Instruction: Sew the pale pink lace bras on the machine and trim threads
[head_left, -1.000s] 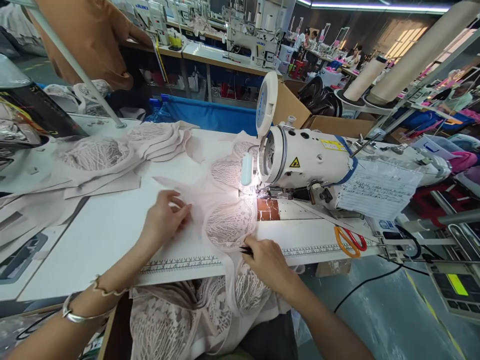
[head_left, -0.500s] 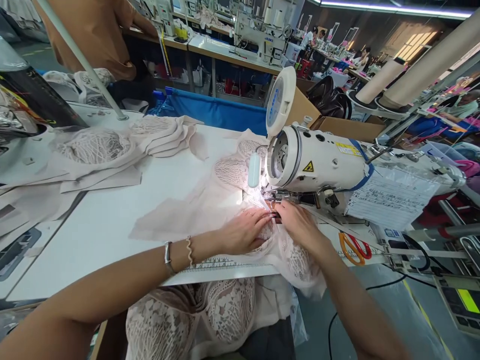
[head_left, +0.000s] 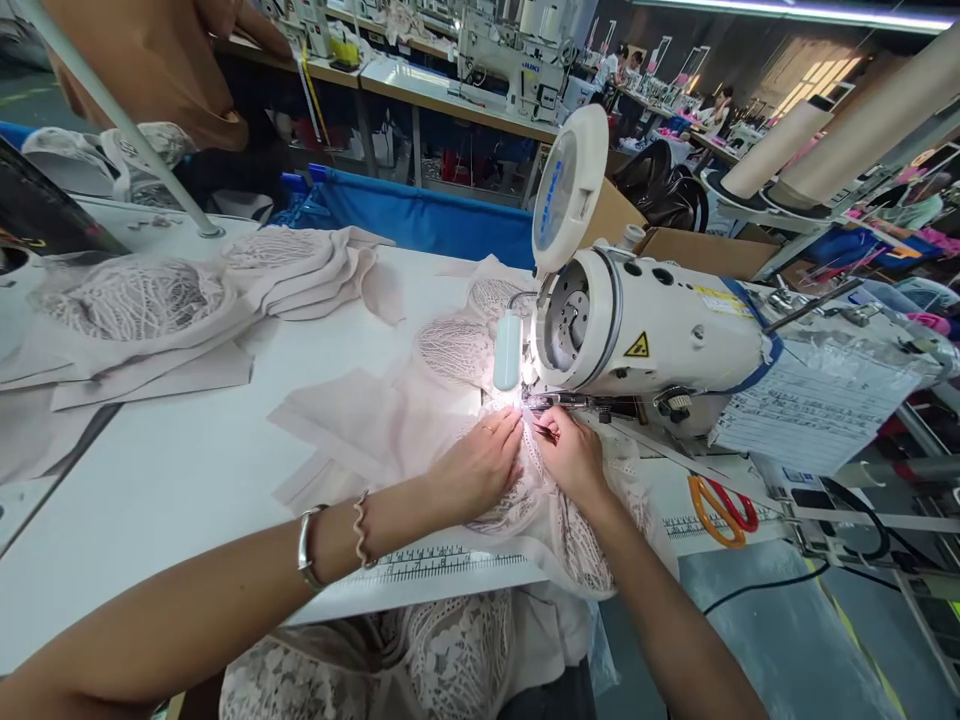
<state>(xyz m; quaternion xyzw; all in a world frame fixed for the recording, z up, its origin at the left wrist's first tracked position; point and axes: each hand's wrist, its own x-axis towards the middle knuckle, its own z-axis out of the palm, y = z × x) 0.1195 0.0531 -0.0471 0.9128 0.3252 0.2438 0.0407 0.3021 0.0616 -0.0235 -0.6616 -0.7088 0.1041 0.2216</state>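
A pale pink lace garment piece (head_left: 390, 410) lies on the white sewing table (head_left: 172, 470), its edge under the needle of a white sewing machine (head_left: 645, 335). My left hand (head_left: 480, 465) presses flat on the lace just left of the needle, fingers together. My right hand (head_left: 571, 455) rests on the lace right of the needle and pinches a thin dark tool, probably tweezers. The machine's small lamp (head_left: 508, 350) lights the spot between both hands. More lace hangs off the table front into my lap (head_left: 420, 650).
A stack of lace pieces (head_left: 172, 300) lies at the table's back left. Orange-handled scissors (head_left: 720, 505) rest to the right of the machine, beside a paper sheet (head_left: 810, 410). A blue bin (head_left: 427, 220) stands behind the table. A person in brown (head_left: 157, 60) stands back left.
Both hands moved from the table front up to the needle, dragging the lace piece with them. In the last half second they closed in tighter under the presser foot.
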